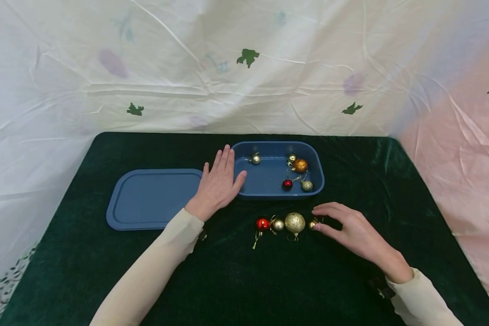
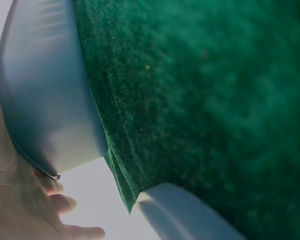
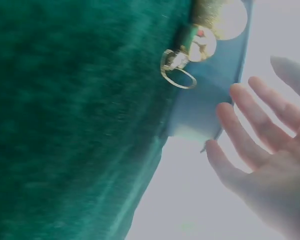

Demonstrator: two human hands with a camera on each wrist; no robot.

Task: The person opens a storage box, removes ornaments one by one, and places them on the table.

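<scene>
Blue container wall [image 2: 45, 100] filling upper left, sitting on dark green velvet cloth [image 2: 205, 100]. Left hand [image 2: 20, 205] lying against container's lower edge, fingers straight. Edge of second blue piece [image 2: 185, 215] showing at bottom, blurred.

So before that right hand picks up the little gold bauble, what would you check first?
1. Box open, lid off beside it: ok.
2. Left hand flat against the box's left end: ok.
3. Room in the box among the five baubles inside: ok.
4. Right hand fingertips at the small gold bauble: ok.
5. Grip on it closed: cannot tell; the fingers partly hide it.
6. Big gold bauble next to it, close enough to get nudged: not ok.
</scene>
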